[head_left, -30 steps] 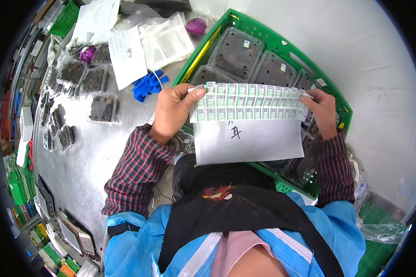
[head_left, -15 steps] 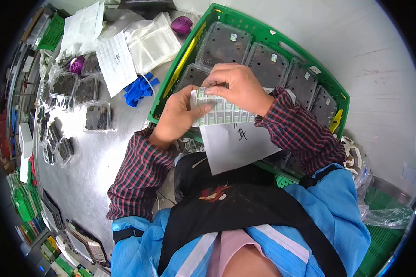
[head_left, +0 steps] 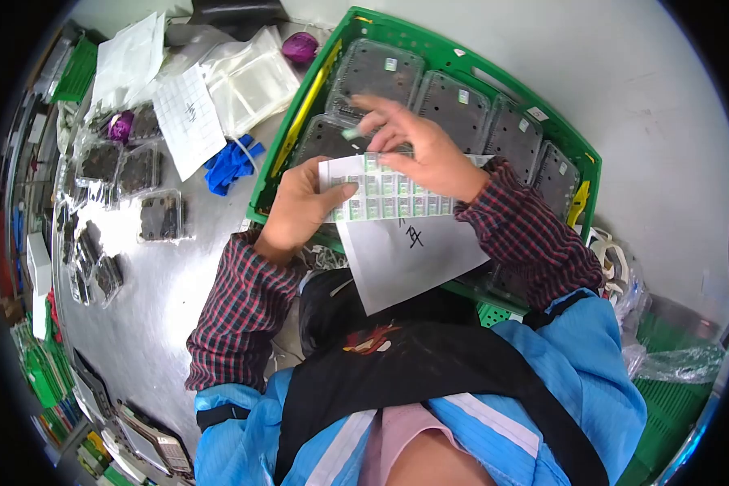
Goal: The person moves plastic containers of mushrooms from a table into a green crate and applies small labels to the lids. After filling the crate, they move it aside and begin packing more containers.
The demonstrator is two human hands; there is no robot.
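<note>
My left hand (head_left: 296,201) grips the left edge of a sheet of small green-and-white sticker labels (head_left: 401,209), thumb on top. My right hand (head_left: 417,146) is over the sheet's upper edge, its index finger stretched out and blurred. One loose sticker (head_left: 351,134) is at its fingertips, and its thumb is by another sticker (head_left: 372,161) on the sheet. Under the sheet hangs a white paper (head_left: 409,271) with a handwritten black character. Behind the hands, a green crate (head_left: 300,121) holds several lidded clear plastic boxes (head_left: 454,113) of dark contents, some bearing stickers.
On the metal table (head_left: 150,324) at left are several dark-filled clear boxes (head_left: 160,217), a blue glove-like item (head_left: 231,166), handwritten papers (head_left: 188,121) and clear plastic packaging (head_left: 251,77). A purple bundle (head_left: 300,47) is beside the crate. A wall (head_left: 648,121) rises at right.
My right hand's fingers have lifted and spread from the sheet, with a sticker now at the fingertips. The left hand still holds the sheet. The whole view has shifted slightly.
</note>
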